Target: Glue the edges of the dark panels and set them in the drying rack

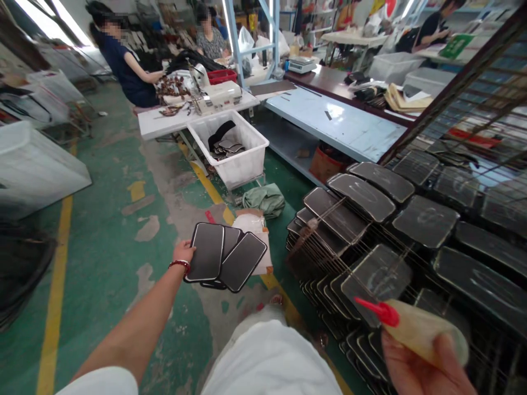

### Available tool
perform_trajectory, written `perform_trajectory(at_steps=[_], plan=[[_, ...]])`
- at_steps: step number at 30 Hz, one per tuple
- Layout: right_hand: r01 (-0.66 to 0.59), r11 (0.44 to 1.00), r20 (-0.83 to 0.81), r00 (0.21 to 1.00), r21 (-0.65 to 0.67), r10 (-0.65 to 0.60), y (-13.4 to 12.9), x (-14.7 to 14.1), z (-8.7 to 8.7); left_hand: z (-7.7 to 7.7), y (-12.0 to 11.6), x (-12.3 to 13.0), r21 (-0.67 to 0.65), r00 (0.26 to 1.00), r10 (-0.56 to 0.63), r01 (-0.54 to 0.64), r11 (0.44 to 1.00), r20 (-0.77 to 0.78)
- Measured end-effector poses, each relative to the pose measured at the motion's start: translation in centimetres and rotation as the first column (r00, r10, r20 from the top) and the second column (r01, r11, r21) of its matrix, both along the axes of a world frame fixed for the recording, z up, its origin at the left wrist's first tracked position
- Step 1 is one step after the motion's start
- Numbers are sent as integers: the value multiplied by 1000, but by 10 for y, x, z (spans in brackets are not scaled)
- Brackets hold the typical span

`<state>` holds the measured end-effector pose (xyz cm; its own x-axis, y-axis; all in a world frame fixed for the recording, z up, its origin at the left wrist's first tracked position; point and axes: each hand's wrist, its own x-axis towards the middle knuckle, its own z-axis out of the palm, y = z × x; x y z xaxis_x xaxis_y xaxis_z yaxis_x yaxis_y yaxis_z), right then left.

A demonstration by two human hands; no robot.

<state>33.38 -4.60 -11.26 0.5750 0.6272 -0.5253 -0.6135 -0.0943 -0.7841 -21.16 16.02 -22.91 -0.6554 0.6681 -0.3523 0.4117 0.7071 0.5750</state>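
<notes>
In my left hand (184,254) is a small fan of black panels (206,252) with pale edge lines, gripped at their left side over the floor. My right hand (420,359), at the lower right, is wrapped round a yellowish squeeze bottle (428,332) with a red nozzle pointing left. Just behind the bottle stands a wire rack (341,269), its stacked shelves covered with similar black panels (426,220). Some of the rack's panels carry whitish smears. The undersides of the panels in my left hand are hidden.
Ahead, a white bin (247,167) holds black pieces beside a sewing machine table (164,123). A green cloth bundle (265,200) and cardboard (263,252) lie on the floor. A blue-topped table (337,120) stands behind the rack. Several people sit at work farther back.
</notes>
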Motion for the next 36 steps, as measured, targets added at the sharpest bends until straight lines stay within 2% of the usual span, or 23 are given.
perform_trajectory(at_steps=[2,4,7,10,12,14,16,19,24,27,29,31,34,36], plan=[[-110,994,-147,983,25,112,30,-44,-18,-3,0,-1,2,1000,11,-11,1000,15],[-196,979,-496,845,59,200,65,-94,-49,-9,1,-5,4,999,23,-23,1000,24],[-289,956,-584,770,38,256,112,-163,-112,-19,1,-13,13,998,37,-38,999,51],[-365,930,-623,721,29,303,146,-211,-171,-28,-1,-18,35,994,45,-49,998,103],[-405,914,-634,701,22,326,159,-229,-195,-31,-3,-19,52,988,51,-59,997,148],[-439,898,-634,688,23,352,168,-239,-205,-33,-5,-21,68,979,59,-74,995,196],[-475,879,-626,674,38,391,174,-245,-203,-31,-8,-25,83,968,69,-92,992,243],[-537,840,-608,642,78,466,185,-261,-190,-23,-17,-40,105,950,87,-124,987,300],[-626,776,-602,591,78,537,206,-302,-182,8,-45,-69,143,920,130,-194,970,370],[-620,782,-598,604,63,527,206,-304,-173,28,-60,-67,146,886,128,-213,966,447],[-591,803,-589,625,72,513,201,-287,-157,39,-63,-55,158,840,83,-197,967,537],[-560,822,-572,642,104,510,196,-257,-130,48,-61,-37,181,769,-9,-138,974,639],[-513,845,-511,691,152,511,191,-200,-78,60,-48,-2,179,647,-138,2,984,750],[-448,876,-437,762,177,478,188,-157,-41,70,-35,26,166,565,-210,129,978,798]])
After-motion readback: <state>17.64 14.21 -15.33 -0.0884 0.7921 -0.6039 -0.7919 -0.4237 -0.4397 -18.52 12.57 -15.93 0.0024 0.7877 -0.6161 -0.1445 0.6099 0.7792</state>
